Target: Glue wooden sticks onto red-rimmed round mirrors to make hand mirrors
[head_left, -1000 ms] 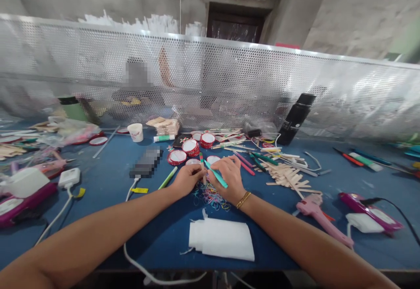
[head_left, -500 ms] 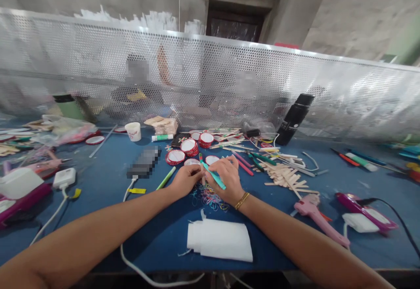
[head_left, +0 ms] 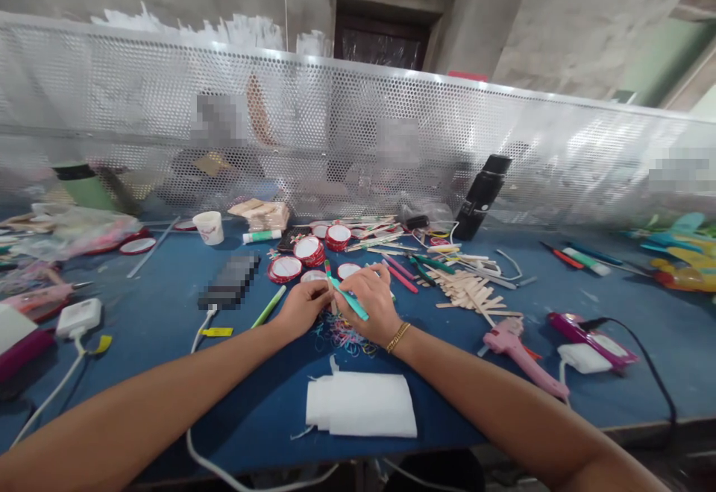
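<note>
Blue worktable [head_left: 643, 291], near edge across 6 o'clock; perforated metal screen [head_left: 335, 134] bounding it at 12. Dial centred on the two hands.

Margins: white pouch [head_left: 363, 406] at 6, between hands and near edge. Light-green pen [head_left: 268, 307] at 9; dark handset [head_left: 230, 281], pixelated, beyond it toward 10. Red-rimmed discs [head_left: 306, 247], stacked, at 11, near the fingers. Black bottle [head_left: 482, 197] at 2, beside the screen. Wooden sticks [head_left: 473, 291], heaped, at 3. Pink glue gun [head_left: 523, 358] between 3 and 4, well apart from the hands. Room for moving: blue surface on both sides of the pouch, between the forearms; a broader stretch at 3, between the heap and a yellow-and-blue item [head_left: 693, 253].

Changes from half a second earlier: view swung toward 3 o'clock; more of the yellow-and-blue item showing; hands in much the same arrangement.

Left hand [head_left: 305, 307]: forearm entering from 8; thumb and fingertips pinched on a slim stick [head_left: 327, 268], red and green at its upper end, at the dial's centre. Right hand [head_left: 372, 306]: forearm from 4; gold bracelet [head_left: 398, 337] at the wrist; fingers curled round a turquoise pen [head_left: 355, 306], tip toward 11, at the stick; contact cannot be told. Coloured loops [head_left: 350, 337]: loose pile just under the hands.
</note>
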Available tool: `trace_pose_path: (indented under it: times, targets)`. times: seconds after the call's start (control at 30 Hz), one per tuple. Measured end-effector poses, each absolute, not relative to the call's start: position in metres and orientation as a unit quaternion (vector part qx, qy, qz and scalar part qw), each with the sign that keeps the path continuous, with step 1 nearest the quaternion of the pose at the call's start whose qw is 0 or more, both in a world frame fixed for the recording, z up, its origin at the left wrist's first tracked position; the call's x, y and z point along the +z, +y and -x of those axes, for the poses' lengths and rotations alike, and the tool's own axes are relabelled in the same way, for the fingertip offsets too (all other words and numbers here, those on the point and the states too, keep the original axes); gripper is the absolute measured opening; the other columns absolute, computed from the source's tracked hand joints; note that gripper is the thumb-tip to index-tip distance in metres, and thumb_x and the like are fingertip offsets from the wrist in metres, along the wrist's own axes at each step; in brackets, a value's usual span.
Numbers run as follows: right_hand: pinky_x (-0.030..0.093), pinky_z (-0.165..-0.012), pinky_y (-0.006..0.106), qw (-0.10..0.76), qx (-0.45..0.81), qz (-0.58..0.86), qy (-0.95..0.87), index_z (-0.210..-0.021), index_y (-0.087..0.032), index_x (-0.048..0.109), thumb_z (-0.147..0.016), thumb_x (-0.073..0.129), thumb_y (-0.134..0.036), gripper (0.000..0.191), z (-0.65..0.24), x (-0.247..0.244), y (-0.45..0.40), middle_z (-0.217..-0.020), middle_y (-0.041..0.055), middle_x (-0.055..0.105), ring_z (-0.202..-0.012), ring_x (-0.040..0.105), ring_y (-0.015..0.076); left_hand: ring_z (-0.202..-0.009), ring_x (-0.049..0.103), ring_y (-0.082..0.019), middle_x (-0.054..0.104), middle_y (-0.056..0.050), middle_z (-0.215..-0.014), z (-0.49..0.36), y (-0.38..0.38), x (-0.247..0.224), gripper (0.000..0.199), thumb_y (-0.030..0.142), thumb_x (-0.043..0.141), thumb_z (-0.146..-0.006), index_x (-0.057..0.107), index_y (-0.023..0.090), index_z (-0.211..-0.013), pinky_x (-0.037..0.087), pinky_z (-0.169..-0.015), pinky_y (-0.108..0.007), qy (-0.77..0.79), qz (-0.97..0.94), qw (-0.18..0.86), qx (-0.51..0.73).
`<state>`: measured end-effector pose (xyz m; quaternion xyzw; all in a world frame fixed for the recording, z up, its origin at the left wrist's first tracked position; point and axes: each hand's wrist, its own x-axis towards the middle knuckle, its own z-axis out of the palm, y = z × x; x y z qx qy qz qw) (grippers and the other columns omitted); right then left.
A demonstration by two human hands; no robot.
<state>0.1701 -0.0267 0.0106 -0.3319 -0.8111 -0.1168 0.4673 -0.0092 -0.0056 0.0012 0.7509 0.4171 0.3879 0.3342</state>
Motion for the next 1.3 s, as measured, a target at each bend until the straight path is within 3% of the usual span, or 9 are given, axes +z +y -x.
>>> trace_pose_path:
  times: [1.3]
  targets:
    - [0.030,-0.092,0.041,0.464,-0.118,0.335,-0.812,-0.082,-0.022,0.058,-0.089,0.058,-0.028,0.009,-0.1681,0.0125,-0.0301,-0.077,0.0000,0.068,-0.084,0.061,0.0182,-0.059,0.044,-0.012,0.053,0.002,-0.061,0.0100,-0.0042,-0.0037,0.031,0.038,0.054,-0.086,0.058,0.016,-0.065,0.033,-0.056,-0.024,0.406,-0.754,0.331,0.396]
